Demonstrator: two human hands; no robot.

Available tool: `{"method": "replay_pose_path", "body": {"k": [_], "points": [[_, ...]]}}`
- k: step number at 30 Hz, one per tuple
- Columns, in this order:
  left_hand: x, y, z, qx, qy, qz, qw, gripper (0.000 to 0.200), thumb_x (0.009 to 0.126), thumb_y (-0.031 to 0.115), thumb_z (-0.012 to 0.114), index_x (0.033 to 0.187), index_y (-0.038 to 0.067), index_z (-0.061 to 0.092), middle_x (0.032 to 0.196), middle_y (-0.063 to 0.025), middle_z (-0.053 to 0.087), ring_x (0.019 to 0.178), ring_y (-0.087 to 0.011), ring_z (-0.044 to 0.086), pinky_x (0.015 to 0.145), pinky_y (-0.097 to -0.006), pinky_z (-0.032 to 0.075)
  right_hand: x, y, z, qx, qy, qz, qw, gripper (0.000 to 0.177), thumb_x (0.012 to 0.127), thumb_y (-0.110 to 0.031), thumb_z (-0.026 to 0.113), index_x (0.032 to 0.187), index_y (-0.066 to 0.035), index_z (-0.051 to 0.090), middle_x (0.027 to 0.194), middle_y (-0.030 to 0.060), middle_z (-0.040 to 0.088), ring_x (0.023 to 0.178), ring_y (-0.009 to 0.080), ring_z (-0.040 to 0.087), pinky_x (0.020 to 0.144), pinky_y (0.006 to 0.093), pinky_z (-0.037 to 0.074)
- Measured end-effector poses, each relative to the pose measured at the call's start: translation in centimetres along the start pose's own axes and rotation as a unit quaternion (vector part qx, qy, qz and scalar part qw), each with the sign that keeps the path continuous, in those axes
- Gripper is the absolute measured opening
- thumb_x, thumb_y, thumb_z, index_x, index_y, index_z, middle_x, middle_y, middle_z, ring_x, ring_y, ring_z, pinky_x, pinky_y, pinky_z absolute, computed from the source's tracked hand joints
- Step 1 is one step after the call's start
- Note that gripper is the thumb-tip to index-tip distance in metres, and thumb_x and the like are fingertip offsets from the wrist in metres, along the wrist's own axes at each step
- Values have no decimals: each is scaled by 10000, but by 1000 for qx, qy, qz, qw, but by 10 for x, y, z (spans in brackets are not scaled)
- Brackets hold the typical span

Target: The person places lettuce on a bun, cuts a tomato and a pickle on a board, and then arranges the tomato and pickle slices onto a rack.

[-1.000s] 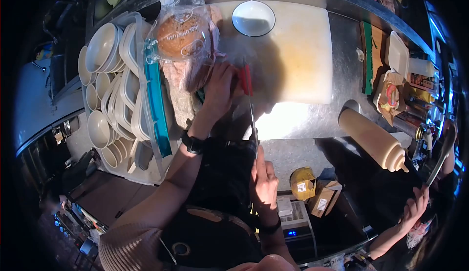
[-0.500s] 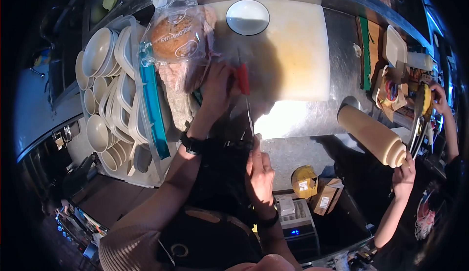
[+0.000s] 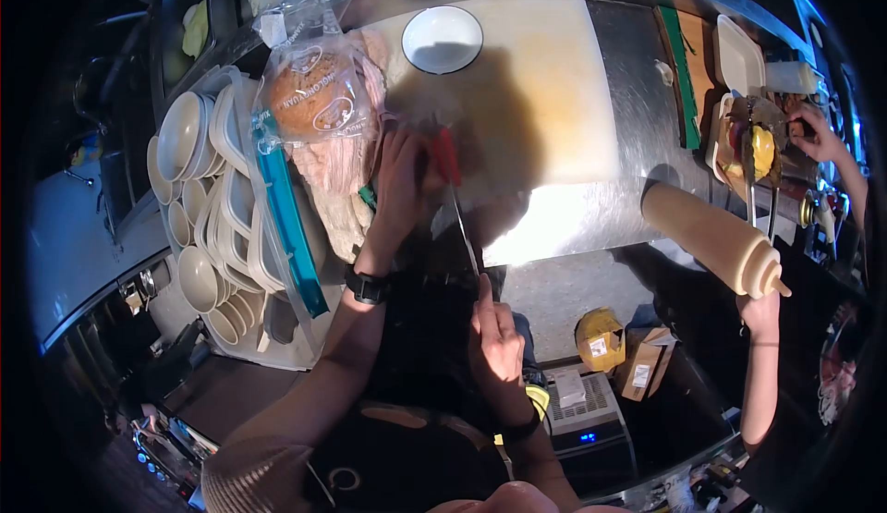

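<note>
In my right hand (image 3: 499, 342) is a long thin-bladed knife (image 3: 465, 231), index finger stretched along its handle end. Its blade runs up across the near left edge of the white cutting board (image 3: 568, 88), against a bright red piece (image 3: 445, 155) whose kind I cannot make out. Beside that piece, my left hand (image 3: 397, 176) has its fingers bent together in shadow; what they hold is hidden. Left of it lies a heap of pale pink sliced meat (image 3: 328, 166). A bun in a clear printed plastic bag (image 3: 319, 97) rests on the meat.
A white bowl (image 3: 442, 40) sits on the board. Stacked bowls and trays fill a clear bin (image 3: 309, 328) at left. On the right stands a beige squeeze bottle (image 3: 707, 236); beyond it, a co-worker's hands (image 3: 818, 134) are at a burger with a yellow topping (image 3: 762, 151).
The view has shifted slightly. My hands and the knife keep nearly the same pose at the red piece. The co-worker's yellow-topped piece has moved left, over the open burger box.
</note>
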State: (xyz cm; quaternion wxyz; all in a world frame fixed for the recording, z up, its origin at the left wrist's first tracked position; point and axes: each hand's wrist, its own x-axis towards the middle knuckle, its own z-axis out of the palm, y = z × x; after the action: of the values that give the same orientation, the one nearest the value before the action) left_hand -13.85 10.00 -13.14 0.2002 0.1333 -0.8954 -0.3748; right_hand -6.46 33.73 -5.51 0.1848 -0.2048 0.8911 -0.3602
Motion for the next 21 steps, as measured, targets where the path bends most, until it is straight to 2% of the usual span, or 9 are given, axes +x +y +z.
{"method": "replay_pose_path", "body": {"k": [5,9,11,16,18,21], "points": [[-2,-2,1,8,-8,-6,1000,331,829,265,711,965,-3,571,918,-145,533,849,-355,507,754,-419,423,20,-15,-12,33,-45,36,998,473,955,-12,560,1421,-9,481,849,183,585,629,346,650,532,418,521],[-3,-1,1,-23,-18,-32,999,326,827,252,729,969,0,578,906,-136,539,810,-322,525,735,-388,430,2,-6,-4,-6,-17,13,1000,478,958,-12,560,1428,-10,475,844,167,576,591,335,636,505,411,508],[-4,0,3,-50,-14,-49,997,270,826,200,721,949,6,580,905,-128,542,806,-298,531,721,-366,433,-7,0,1,-22,-13,16,1000,487,953,-6,568,1430,-14,474,850,165,580,587,332,632,505,408,505],[-11,-15,16,-152,10,-84,985,127,807,56,660,906,16,591,879,-108,551,806,-264,539,712,-340,442,12,-7,-3,60,-25,29,997,508,947,-3,578,1441,-28,465,873,169,574,617,346,639,517,425,501],[-9,-10,12,-107,13,-96,990,119,780,-5,626,892,18,596,860,-97,552,802,-258,537,709,-336,444,3,-6,-6,44,-32,39,998,516,945,-8,583,1445,-27,455,884,178,576,619,356,637,526,435,501],[-2,-2,9,-34,17,-10,999,175,724,-63,603,878,19,597,836,-86,550,792,-254,530,710,-332,444,-1,-4,-10,38,-40,45,997,524,942,-21,591,1447,-35,450,883,184,577,625,361,643,530,443,501]]}}
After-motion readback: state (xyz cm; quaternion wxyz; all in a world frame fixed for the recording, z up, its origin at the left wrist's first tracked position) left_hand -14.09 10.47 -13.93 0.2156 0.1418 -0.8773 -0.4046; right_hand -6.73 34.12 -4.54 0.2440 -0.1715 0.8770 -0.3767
